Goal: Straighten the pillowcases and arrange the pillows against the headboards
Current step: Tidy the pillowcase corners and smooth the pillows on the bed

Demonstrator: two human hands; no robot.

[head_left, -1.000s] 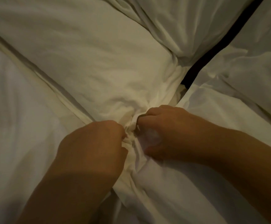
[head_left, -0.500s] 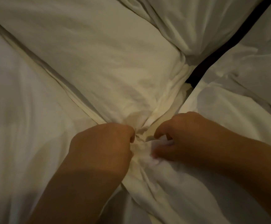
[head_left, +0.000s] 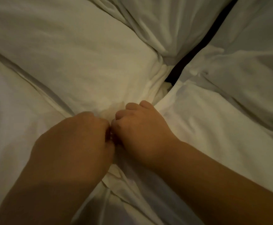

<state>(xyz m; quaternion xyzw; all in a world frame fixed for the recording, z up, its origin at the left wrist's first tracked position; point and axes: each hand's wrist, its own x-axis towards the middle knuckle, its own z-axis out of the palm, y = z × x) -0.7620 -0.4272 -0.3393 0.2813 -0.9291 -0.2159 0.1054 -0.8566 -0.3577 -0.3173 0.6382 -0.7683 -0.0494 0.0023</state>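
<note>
A white pillow point(head_left: 70, 59) in a creased pillowcase fills the upper left of the head view. Its near corner bunches up where my hands meet. My left hand point(head_left: 77, 143) is clenched on the gathered pillowcase fabric at that corner. Knuckle to knuckle with it, my right hand point(head_left: 142, 130) is clenched on the same bunch of cloth. A second white pillow point(head_left: 170, 21) lies behind it at the top middle. A third pillow point(head_left: 254, 51) sits at the upper right.
White bedding point(head_left: 222, 135) spreads to the right and white bedding point(head_left: 7, 111) to the left. A narrow dark gap point(head_left: 196, 51) runs diagonally between the pillows at the upper right.
My right hand has moved left and closed tight against my left hand on the bunched corner. The view has shifted slightly downward.
</note>
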